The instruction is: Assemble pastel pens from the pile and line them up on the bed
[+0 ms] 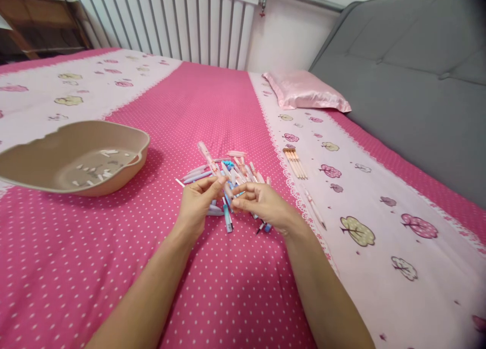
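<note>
My left hand (199, 200) is closed in a pinch, thumb against forefinger, at one end of a pale translucent pen part (228, 190). My right hand (261, 202) has its thumb and fingers drawn together at the other end of that part. Its exact kind is hard to make out. Below and behind both hands lies a loose heap of pens, barrels and caps in pink, lilac and blue. A clear pen with a blue section (227, 217) pokes out at the near side. A longer pale pink pen (205, 153) sticks out at the far left of the heap.
To the left stands a beige plastic basin (56, 174) with small white pieces inside. Several pale pens (295, 163) lie in a row on the right, with a single pen (315, 210) nearer. A pink pillow (306, 88) rests by the grey headboard (402, 81); a white radiator (182, 23) is behind.
</note>
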`<state>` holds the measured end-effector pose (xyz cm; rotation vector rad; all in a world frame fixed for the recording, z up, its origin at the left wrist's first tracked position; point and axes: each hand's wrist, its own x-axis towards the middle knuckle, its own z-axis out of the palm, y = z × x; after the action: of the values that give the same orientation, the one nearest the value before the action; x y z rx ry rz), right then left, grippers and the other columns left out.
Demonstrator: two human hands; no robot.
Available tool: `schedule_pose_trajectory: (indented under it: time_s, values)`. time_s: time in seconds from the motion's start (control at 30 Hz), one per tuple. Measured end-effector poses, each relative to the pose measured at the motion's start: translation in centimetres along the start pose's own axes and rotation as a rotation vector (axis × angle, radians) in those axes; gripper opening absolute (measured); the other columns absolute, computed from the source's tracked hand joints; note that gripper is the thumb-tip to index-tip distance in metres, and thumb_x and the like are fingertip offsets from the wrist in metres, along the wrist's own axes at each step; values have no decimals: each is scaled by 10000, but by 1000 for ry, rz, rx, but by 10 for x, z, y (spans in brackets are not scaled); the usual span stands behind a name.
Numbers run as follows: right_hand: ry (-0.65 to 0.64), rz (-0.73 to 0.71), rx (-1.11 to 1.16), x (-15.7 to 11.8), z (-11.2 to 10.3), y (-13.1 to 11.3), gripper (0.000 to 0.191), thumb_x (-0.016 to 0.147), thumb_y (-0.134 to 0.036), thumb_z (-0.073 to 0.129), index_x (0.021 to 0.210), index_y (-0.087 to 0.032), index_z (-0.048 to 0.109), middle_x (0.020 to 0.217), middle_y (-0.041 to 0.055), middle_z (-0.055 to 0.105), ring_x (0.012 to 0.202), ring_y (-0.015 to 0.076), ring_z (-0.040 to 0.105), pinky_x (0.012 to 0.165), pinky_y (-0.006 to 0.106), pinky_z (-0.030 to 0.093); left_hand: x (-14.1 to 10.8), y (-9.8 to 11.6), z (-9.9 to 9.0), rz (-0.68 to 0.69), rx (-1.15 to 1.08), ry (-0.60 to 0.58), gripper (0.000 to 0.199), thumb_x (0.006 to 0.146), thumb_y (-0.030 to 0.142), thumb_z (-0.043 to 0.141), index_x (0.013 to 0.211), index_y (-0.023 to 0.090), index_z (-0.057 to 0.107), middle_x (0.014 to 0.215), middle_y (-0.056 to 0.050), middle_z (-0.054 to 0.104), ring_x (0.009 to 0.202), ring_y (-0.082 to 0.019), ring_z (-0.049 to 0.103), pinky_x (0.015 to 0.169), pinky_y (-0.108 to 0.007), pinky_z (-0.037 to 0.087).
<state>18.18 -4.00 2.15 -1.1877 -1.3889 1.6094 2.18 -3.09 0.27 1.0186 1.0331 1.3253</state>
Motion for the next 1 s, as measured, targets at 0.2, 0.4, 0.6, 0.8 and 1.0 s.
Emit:
schedule_pose_trajectory:
  time_s: [0.2,0.4,0.6,0.8,1.0]
  values:
    - [9,-57,57,3,5,1,195,726,-327,733,816,-181,642,676,4,688,662,124,658,701,282,533,-2,4,3,55,102,2,293,650,437,752,647,149,696,537,30,547,499,-69,437,483,-199,347]
    - [8,-67,23,2,6,0,218,701,-359,748,805,-184,670,675,5,681,649,126,648,687,286,530,-1,3,3,95,137,-18,303,646,453,747,654,154,705,545,21,579,504,-85,466,513,-215,377]
    - [64,-81,19,2,4,-1,190,688,-338,751,758,-182,666,662,-2,668,623,117,630,666,281,528,0,-3,2,95,202,-40,354,686,463,711,859,154,723,796,-39,699,606,-122,553,543,-227,409]
    - [216,-123,-65,4,-2,-1,178,685,-320,729,751,-169,661,618,8,662,591,119,623,647,283,513,6,-9,-3,251,336,71,416,737,449,668,1020,144,676,848,-57,684,593,-110,547,556,-226,420]
    - [420,-170,-123,-16,-12,4,213,643,-343,709,719,-156,640,595,14,655,547,127,606,574,267,483,0,-7,-17,595,735,285,320,812,388,576,1050,186,647,924,-50,675,640,-122,569,728,-259,447]
